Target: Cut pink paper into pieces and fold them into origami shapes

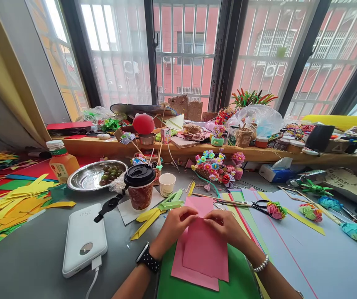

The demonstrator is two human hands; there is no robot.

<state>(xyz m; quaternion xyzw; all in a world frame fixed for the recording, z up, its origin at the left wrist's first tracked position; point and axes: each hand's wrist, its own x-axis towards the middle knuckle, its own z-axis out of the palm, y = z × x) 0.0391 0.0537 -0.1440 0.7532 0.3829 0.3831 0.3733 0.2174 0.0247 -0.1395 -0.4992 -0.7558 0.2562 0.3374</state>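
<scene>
A pink sheet of paper [206,253] is pinched near its upper edge by both hands, with more pink paper under it and behind it. My left hand [172,229] closes thumb and fingers on the sheet from the left. From the right, my right hand [230,228] pinches the same edge, its fingertips close to the left ones. The sheets lie over a green board [242,276] in front of me. Just right of the hands lie scissors [258,204], their black handles partly behind a crumpled paper flower [276,210].
Left stand a white power bank [85,241] with a cable, a lidded coffee cup [139,189], a paper cup [167,184] and a metal plate [81,176] of fruit. Paper strips [25,203] pile at far left. White sheets [290,249] and several paper flowers lie right.
</scene>
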